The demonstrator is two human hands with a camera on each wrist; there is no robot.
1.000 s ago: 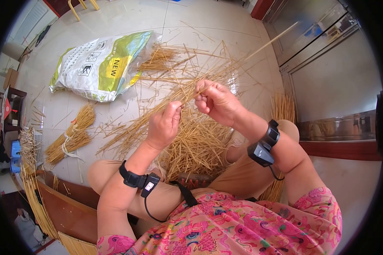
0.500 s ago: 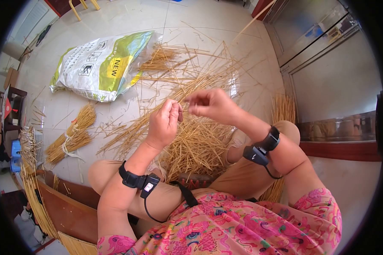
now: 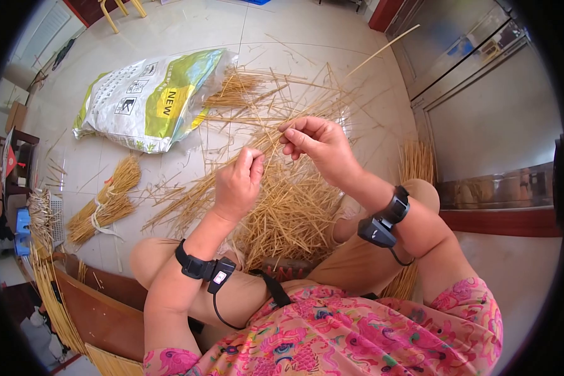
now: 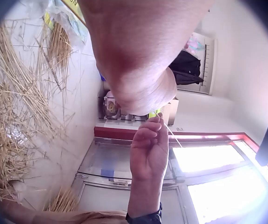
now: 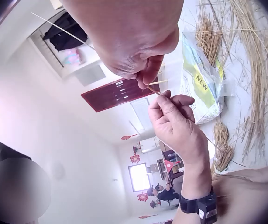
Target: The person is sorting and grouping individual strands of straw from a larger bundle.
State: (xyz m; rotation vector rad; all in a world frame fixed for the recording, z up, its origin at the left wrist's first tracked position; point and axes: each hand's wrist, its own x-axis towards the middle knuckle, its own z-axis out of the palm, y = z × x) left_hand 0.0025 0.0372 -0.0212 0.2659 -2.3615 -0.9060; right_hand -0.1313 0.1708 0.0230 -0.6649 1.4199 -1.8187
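My left hand pinches one end of a thin straw stalk between thumb and curled fingers. Just to its right and slightly higher, my right hand pinches the same stalk with thumb and fingertips. A short length of it shows between the two hands in the right wrist view. Past the right hand, the long end slants up and away to the right. Below both hands a heap of loose straw lies on the floor between the person's feet.
A white and green printed bag lies at upper left with straw at its mouth. A tied straw bundle is left of the heap. More straw stands by the metal-framed door at right. A brown wooden board is at lower left.
The right hand turned over and dipped half a second ago, then rose again with thumb and fingertips on the stalk. The stalk's far end swung up and back down. The left hand barely moved.
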